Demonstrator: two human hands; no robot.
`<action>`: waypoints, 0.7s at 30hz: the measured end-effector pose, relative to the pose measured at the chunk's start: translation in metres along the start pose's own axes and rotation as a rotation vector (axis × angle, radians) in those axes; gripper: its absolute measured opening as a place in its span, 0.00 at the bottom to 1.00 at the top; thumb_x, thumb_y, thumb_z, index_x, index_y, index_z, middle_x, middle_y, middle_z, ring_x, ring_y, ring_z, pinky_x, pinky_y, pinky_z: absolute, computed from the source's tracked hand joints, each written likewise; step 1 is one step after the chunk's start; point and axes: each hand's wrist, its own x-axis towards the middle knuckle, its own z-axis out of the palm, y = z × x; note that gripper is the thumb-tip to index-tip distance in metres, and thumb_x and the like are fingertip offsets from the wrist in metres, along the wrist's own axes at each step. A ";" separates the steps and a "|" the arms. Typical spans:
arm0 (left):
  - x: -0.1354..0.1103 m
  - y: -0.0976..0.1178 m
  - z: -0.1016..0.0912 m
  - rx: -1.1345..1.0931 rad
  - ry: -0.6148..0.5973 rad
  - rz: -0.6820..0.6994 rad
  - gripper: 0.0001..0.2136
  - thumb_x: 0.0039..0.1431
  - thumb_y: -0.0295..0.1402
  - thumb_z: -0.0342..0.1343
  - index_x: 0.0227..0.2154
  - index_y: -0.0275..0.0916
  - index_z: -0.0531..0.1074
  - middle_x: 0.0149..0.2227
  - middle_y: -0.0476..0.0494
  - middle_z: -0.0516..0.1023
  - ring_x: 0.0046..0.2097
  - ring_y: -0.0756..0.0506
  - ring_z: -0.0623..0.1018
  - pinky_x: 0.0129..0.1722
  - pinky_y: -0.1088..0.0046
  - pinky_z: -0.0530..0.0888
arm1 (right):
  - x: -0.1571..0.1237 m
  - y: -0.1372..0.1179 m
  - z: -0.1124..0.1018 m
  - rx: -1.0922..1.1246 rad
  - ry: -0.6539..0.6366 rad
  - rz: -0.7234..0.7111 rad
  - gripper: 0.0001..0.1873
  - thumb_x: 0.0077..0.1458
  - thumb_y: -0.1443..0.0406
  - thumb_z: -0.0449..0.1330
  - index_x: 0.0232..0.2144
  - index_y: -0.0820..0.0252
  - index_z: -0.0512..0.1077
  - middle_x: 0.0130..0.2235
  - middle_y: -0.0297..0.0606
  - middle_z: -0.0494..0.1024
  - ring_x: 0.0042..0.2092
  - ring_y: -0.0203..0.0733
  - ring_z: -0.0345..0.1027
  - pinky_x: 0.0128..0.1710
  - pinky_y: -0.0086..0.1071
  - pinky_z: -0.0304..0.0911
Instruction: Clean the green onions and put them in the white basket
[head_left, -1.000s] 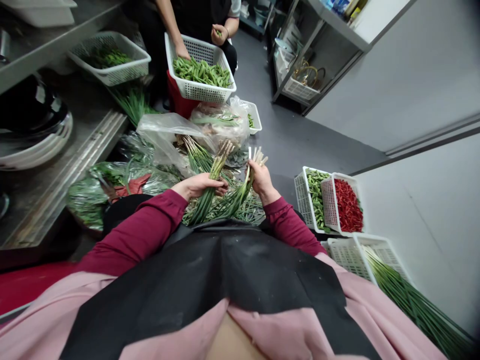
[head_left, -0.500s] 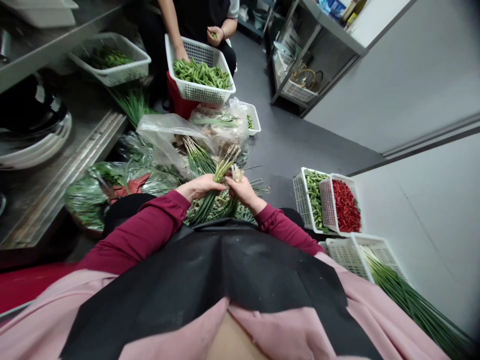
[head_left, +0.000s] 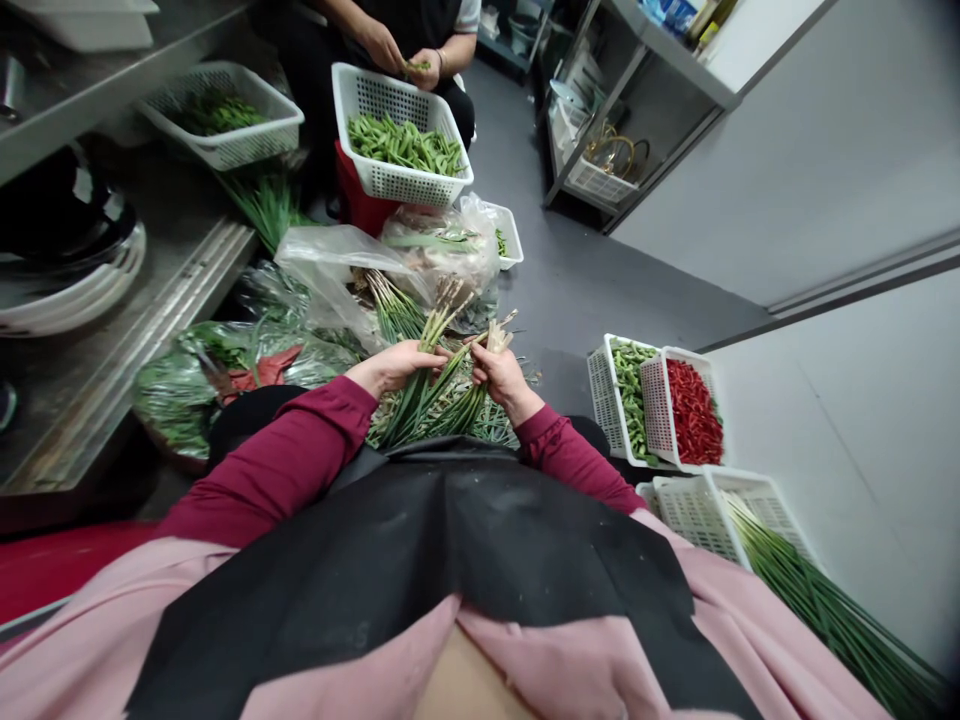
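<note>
My left hand (head_left: pixel 405 365) is closed round a bunch of green onions (head_left: pixel 433 335), whose pale root ends point up and away from me. My right hand (head_left: pixel 501 376) grips pale stalk ends of green onions (head_left: pixel 497 338), with their green leaves (head_left: pixel 466 410) trailing down to the left. One or more stalks slant across the gap between the two hands. Under both hands lies a heap of loose leaves and trimmings (head_left: pixel 495 425). Just beyond, more green onions (head_left: pixel 394 305) stick out of a clear plastic bag (head_left: pixel 322 275).
Across from me a co-worker's hands (head_left: pixel 409 60) hold something green above a white basket (head_left: pixel 405 185) of green pods. At right stand baskets of green peppers (head_left: pixel 631 395), red chillies (head_left: pixel 694 410) and long green onions (head_left: pixel 810 570). A metal shelf (head_left: pixel 135 360) flanks my left.
My hands have moved apart, the right one shifting right with its stalks, and some stalks now stretch between them. The co-worker's hand has left the basket and joined the other.
</note>
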 end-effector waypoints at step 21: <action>-0.007 -0.004 0.014 0.265 -0.039 0.151 0.19 0.40 0.41 0.68 0.32 0.33 0.75 0.26 0.48 0.75 0.29 0.49 0.72 0.33 0.70 0.69 | -0.003 0.015 -0.014 -0.490 0.109 -0.092 0.19 0.44 0.51 0.65 0.23 0.60 0.67 0.20 0.30 0.64 0.26 0.35 0.59 0.26 0.30 0.58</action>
